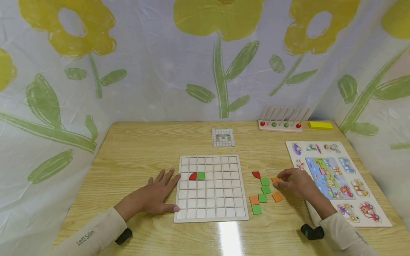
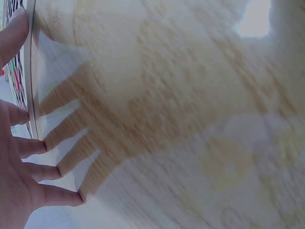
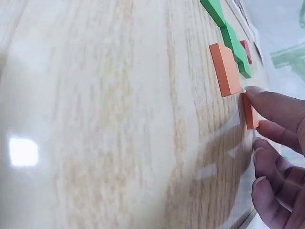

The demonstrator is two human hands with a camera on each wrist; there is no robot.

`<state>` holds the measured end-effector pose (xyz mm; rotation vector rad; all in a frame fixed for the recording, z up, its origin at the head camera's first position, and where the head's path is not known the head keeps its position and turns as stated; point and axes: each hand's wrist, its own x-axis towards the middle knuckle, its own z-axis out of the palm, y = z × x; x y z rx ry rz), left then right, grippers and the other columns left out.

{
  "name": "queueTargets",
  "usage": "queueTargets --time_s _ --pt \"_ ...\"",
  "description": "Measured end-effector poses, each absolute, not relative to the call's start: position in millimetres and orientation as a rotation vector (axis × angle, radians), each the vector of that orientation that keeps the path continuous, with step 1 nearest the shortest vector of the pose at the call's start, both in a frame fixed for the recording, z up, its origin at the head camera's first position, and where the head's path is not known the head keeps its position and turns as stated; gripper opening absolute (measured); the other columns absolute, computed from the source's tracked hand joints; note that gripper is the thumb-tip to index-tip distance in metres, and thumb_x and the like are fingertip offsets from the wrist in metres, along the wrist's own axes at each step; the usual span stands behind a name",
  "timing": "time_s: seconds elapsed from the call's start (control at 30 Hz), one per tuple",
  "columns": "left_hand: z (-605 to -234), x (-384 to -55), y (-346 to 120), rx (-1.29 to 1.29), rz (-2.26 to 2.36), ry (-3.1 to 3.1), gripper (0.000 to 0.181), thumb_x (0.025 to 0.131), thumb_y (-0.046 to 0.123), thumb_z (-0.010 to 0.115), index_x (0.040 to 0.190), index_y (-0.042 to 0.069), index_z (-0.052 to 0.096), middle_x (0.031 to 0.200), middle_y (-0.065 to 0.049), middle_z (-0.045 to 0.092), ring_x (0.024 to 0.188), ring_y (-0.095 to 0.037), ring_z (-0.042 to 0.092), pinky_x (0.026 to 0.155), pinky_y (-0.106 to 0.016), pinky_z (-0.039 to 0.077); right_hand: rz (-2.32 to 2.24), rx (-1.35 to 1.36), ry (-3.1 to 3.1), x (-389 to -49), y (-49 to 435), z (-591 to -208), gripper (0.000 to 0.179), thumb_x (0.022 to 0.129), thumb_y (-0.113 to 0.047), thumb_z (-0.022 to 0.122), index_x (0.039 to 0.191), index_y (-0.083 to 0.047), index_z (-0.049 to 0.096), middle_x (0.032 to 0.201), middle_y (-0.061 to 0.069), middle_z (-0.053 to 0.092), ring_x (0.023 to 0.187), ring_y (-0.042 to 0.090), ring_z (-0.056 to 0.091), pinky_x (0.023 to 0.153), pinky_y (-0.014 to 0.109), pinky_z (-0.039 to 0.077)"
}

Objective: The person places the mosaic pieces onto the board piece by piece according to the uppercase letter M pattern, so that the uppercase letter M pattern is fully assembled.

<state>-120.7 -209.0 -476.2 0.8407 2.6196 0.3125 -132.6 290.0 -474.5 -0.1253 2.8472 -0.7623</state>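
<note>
A pale wooden grid board (image 1: 211, 214) lies mid-table. A red quarter-round tile (image 1: 192, 176) and a green square tile (image 1: 201, 175) sit side by side in its cells. My left hand (image 1: 156, 195) is spread flat at the board's left edge, fingertips and thumb touching it. To the right of the board, my right hand (image 1: 296, 183) pinches an orange square tile (image 3: 249, 110) between thumb and index finger, low at the tabletop. Another orange tile (image 1: 277, 196) lies just nearer to me. Several green tiles (image 1: 266, 189), a further orange tile (image 1: 254, 200) and a red quarter-round tile (image 1: 256, 174) lie around.
Behind the board lies a small patterned grid card (image 1: 223, 137). A peg stand (image 1: 280, 126) with red and green beads and a yellow block (image 1: 320, 125) stand at the back right. A picture puzzle board (image 1: 359, 183) lies right of my right hand, partly under my forearm.
</note>
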Motion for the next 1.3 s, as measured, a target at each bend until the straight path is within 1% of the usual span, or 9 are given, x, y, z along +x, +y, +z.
queueTargets --time_s 0.1,0.2,0.33,0.43,0.63,0.8,0.97,1.17,1.3 --pt "-475.9 -120.9 -208.8 0.843 0.312 2.619 0.105 0.089 0.071 0.057 0.162 0.008 0.016 0.166 -0.025 0.009 0.15 -0.055 0.011 0.105 -0.079 0.024 -0.803 -0.135 2.841 -131.8 290.6 -475.7 0.037 0.087 -0.033 0.08 0.109 -0.003 0.075 0.104 0.014 0.073 0.097 0.03 0.066 0.081 0.048 0.054" --pt "-475.2 -120.8 -208.6 0.841 0.312 2.617 0.105 0.089 0.071 0.057 0.162 0.007 0.016 0.166 -0.025 0.009 0.15 -0.055 0.011 0.105 -0.079 0.024 -0.836 -0.144 2.836 -131.3 290.8 -477.1 0.033 0.088 -0.029 0.079 0.109 -0.004 0.074 0.104 0.013 0.073 0.095 0.028 0.066 0.079 0.044 0.053" --pt "-475.4 -120.6 -209.0 0.839 0.306 2.618 0.105 0.089 0.071 0.057 0.162 0.007 0.016 0.167 -0.025 0.009 0.15 -0.055 0.011 0.105 -0.079 0.024 -0.874 -0.149 2.825 -130.7 290.7 -478.2 0.028 0.088 -0.026 0.079 0.106 -0.006 0.071 0.099 0.008 0.07 0.086 0.021 0.061 0.073 0.036 0.049" --pt "-476.2 -120.6 -210.0 0.834 0.302 2.615 0.105 0.089 0.072 0.056 0.162 0.008 0.015 0.167 -0.024 0.008 0.15 -0.054 0.01 0.106 -0.079 0.023 -0.919 -0.146 2.803 -130.5 290.3 -479.3 0.024 0.089 -0.023 0.079 0.102 -0.007 0.067 0.094 0.005 0.065 0.08 0.017 0.057 0.069 0.032 0.046" --pt "-476.2 -121.0 -210.1 0.827 0.301 2.61 0.106 0.089 0.073 0.056 0.162 0.009 0.015 0.167 -0.024 0.008 0.15 -0.054 0.01 0.106 -0.078 0.023 -0.956 -0.166 2.801 -132.0 288.9 -477.4 0.018 0.091 -0.015 0.076 0.1 -0.007 0.063 0.087 0.003 0.061 0.078 0.016 0.056 0.065 0.028 0.044" --pt "-474.2 -121.1 -209.1 0.83 0.307 2.603 0.105 0.09 0.071 0.056 0.162 0.008 0.015 0.167 -0.024 0.008 0.15 -0.054 0.01 0.106 -0.079 0.023 -0.979 -0.212 2.831 -132.8 285.8 -472.4 0.017 0.092 -0.012 0.073 0.105 -0.005 0.064 0.087 0.004 0.064 0.077 0.015 0.057 0.064 0.027 0.045" --pt "-473.4 -121.2 -209.1 0.825 0.314 2.599 0.104 0.09 0.071 0.057 0.162 0.008 0.015 0.167 -0.024 0.008 0.15 -0.054 0.009 0.107 -0.079 0.022 -1.036 -0.288 2.835 -133.0 277.9 -465.7 0.018 0.093 -0.01 0.072 0.109 -0.005 0.066 0.086 0.005 0.065 0.068 0.013 0.055 0.061 0.025 0.047" --pt "-474.2 -121.3 -209.3 0.825 0.316 2.601 0.104 0.09 0.071 0.057 0.162 0.008 0.015 0.167 -0.024 0.008 0.15 -0.054 0.01 0.106 -0.079 0.022 -1.046 -0.331 2.822 -134.0 266.3 -457.7 0.023 0.096 -0.017 0.069 0.116 -0.005 0.067 0.09 0.006 0.066 0.059 0.011 0.048 0.054 0.026 0.043" --pt "-474.8 -121.4 -209.4 0.827 0.317 2.605 0.105 0.09 0.071 0.057 0.162 0.008 0.015 0.167 -0.024 0.008 0.15 -0.054 0.01 0.106 -0.079 0.022 -1.07 -0.364 2.814 -135.3 260.7 -454.7 0.025 0.097 -0.017 0.068 0.118 -0.005 0.067 0.092 0.008 0.066 0.056 0.01 0.047 0.052 0.026 0.043"
